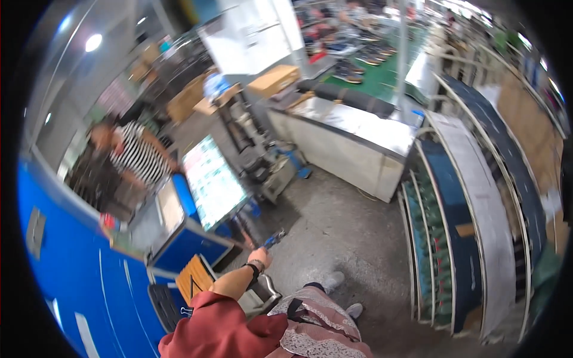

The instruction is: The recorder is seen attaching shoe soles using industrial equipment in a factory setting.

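My left hand (260, 257) reaches forward from a rolled red sleeve, with a dark band on its wrist. Its fingers are closed around a small blue and dark object (274, 239) that points forward and right; blur hides its exact kind. Just left of the hand is a wooden-topped stool or chair (202, 278) with a metal frame. My right hand does not show.
A person in a striped shirt (142, 154) is by a blue workbench (190, 246) at left, beside a slanted bright panel (212, 182). A white counter (340, 143) stands ahead. Curved multi-tier racks (471, 221) fill the right. Grey floor (334, 215) lies between.
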Available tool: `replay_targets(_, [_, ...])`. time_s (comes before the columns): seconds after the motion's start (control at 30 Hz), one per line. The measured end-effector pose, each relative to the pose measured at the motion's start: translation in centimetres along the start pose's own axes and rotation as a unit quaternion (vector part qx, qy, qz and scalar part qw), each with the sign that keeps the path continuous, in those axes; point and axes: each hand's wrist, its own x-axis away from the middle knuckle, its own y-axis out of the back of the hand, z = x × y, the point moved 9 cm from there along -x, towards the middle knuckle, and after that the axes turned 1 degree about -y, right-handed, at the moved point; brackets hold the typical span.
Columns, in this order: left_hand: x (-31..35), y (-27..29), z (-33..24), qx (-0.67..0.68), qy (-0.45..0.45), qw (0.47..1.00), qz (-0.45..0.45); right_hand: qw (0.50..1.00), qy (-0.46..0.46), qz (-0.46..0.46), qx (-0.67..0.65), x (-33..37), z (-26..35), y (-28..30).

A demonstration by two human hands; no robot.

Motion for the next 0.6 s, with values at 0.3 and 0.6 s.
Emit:
replay_targets(0.3, [21.7, -19.4, 17.4, 0.105, 0.109, 0.951, 0.268, 0.974, -0.025, 0.145, -0.17, -9.4, 24.6, 14.1])
replay_targets(0.6, [18.7, -29.5, 30.4, 0.154, 0.221, 0.946, 0.179, 0.851, 0.316, 0.239, 0.346, 1.8, 60.2, -20.9])
